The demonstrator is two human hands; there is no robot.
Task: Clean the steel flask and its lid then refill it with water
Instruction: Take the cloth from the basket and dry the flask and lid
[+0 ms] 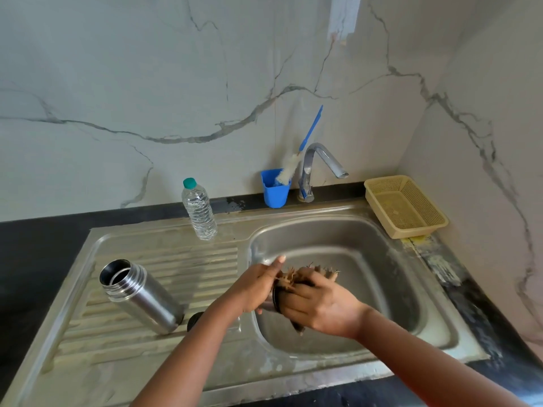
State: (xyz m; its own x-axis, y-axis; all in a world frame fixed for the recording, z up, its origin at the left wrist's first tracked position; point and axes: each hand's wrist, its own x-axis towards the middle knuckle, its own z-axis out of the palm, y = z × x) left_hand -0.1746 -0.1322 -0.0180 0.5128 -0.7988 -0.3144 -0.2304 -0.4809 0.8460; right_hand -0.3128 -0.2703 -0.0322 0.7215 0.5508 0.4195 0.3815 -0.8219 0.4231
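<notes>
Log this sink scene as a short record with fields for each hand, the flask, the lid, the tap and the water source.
left hand: holds the dark lid over the sink basin
right hand: presses a brown fibre scrubber against the lid
steel flask: open, standing on the drainboard
tap: no water seen running
plastic water bottle: capped, upright behind the drainboard
bottle brush: in the blue cup

hands point(255, 286) scrubbing lid point(276, 298), flask point(141, 295) open
</notes>
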